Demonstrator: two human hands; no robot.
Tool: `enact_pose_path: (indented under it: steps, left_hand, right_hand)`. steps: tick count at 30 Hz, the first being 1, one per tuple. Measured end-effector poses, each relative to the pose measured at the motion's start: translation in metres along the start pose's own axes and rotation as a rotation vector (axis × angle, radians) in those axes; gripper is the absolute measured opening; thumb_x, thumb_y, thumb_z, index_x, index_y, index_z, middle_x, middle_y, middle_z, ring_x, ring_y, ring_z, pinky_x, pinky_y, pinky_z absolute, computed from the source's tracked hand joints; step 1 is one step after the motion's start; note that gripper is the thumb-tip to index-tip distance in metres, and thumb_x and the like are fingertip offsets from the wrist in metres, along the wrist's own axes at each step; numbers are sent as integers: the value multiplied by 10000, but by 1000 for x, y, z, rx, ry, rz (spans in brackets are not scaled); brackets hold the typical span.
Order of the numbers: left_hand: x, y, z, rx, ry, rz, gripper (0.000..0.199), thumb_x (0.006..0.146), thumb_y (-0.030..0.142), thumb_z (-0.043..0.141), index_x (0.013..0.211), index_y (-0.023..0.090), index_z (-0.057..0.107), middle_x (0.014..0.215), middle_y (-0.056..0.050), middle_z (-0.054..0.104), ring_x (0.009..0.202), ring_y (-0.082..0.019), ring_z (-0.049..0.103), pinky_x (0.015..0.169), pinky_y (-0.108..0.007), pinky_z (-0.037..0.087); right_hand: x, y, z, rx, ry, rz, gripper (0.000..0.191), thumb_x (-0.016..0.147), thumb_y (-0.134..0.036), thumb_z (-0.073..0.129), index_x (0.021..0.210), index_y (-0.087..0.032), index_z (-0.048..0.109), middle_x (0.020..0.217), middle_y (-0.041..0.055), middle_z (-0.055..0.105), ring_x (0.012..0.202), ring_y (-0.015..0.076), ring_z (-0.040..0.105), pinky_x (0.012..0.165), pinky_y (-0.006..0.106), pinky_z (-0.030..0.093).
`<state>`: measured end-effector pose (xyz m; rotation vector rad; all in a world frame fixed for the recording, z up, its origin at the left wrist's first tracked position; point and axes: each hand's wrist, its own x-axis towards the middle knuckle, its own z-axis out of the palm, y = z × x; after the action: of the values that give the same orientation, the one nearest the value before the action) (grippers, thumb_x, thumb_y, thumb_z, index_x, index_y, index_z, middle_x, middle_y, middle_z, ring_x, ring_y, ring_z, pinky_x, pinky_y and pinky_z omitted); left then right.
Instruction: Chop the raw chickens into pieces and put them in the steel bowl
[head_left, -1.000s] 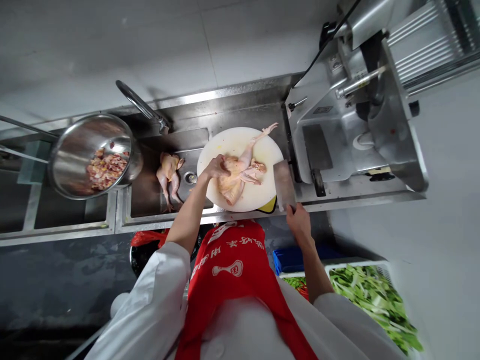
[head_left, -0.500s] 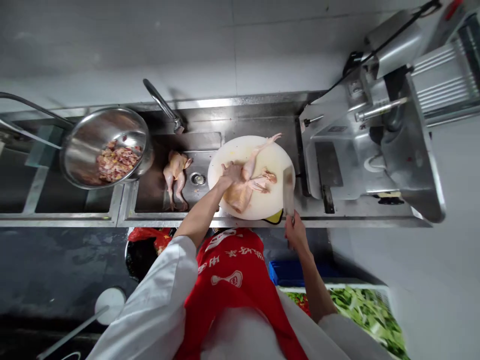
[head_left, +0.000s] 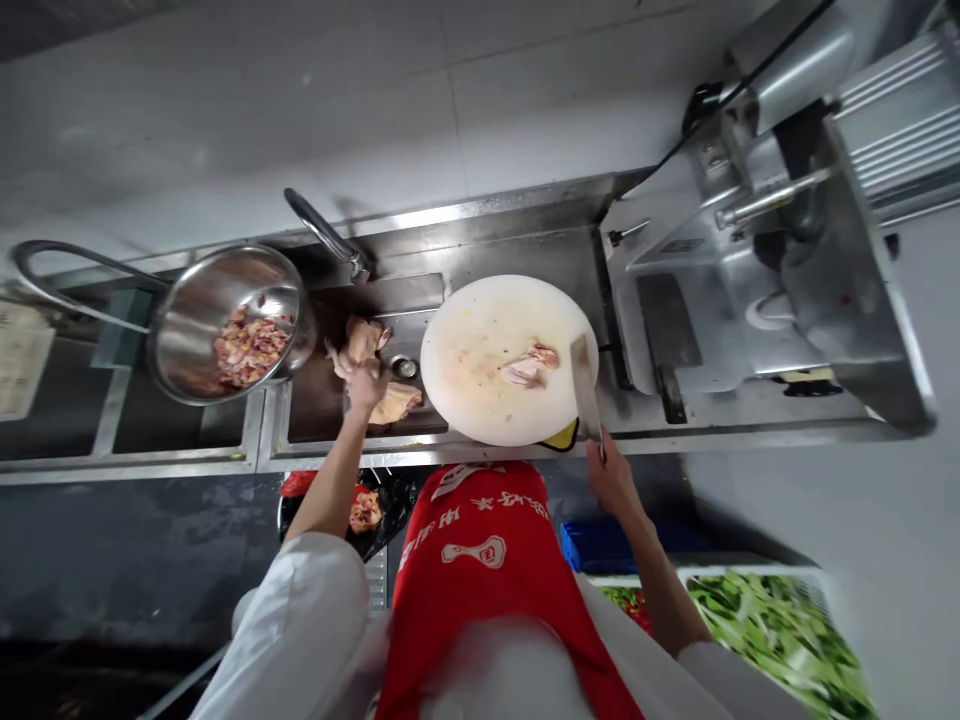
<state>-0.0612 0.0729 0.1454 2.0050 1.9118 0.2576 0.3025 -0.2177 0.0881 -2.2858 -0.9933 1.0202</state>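
1. The person's right hand (head_left: 613,478) is gripping the handle of a cleaver (head_left: 585,385), fingers curled tight; its broad metal blade is slanting over the board's right edge.
2. The left hand (head_left: 364,380) is reaching into the sink (head_left: 311,405), fingers partly spread and blurring; whether it is grasping or only touching the poultry, one cannot tell.
3. Around that hand, a pale, smooth-skinned raw bird (head_left: 365,337) and a cut portion (head_left: 396,403) are lying on the sink's steel floor, near the round drain (head_left: 405,368).
4. The round white board (head_left: 480,400), matte and faintly stained, is bearing a small heap of raw pieces (head_left: 529,367).
5. Leftward, a deep, shiny steel bowl (head_left: 193,300) is holding chopped pinkish meat (head_left: 251,350).
6. Rightward, a metal machine (head_left: 720,260) is standing on the steel table (head_left: 517,248), with a second, dark-handled blade (head_left: 667,325) lying on it.
7. Below, crisp green leaves (head_left: 780,640) are filling a white basket.
8. The red apron (head_left: 480,580) is showing white Chinese characters, too warped to read surely; the machine's plate is staying illegible.
9. The left hand is hiding part of the bird, and the right picture edge is cutting off the machine.
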Motion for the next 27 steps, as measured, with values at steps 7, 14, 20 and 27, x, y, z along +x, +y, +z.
enact_pose_path:
  steps: [7,14,20,27]
  left_hand:
    - [-59,189,118,-12,-333,729,329,874,321,669,1148,139,683,1256,-173,637,1218,-320,552,1024,-446,432]
    - [-85,189,129,348,-545,600,407,915,51,410,1245,81,646,1045,-207,684,947,-299,660,796,-395,492]
    - [-82,111,96,79,-485,536,284,926,156,526,1139,177,712,1007,-104,674,816,-188,610,752,-306,467]
    - [-104,86,119,-694,-222,69,323,897,405,616,961,107,725,817,-94,692,676,-153,574,667,-298,479]
  right_hand:
    - [5,1,-8,-45,-26,16,607,967,-541,309,1389,-165,530,977,130,727,838,271,677,756,367,488]
    - [9,4,-17,-88,-23,17,456,980,-478,321,1156,-170,607,887,119,704,767,245,655,674,307,421]
    - [9,-18,-25,-174,-4,-73,460,1006,-422,314,1268,-164,590,923,140,727,784,258,662,692,308,401]
    - [12,-96,28,-97,-32,-283,493,1031,-410,278,1383,-172,529,969,133,740,815,254,688,707,295,438]
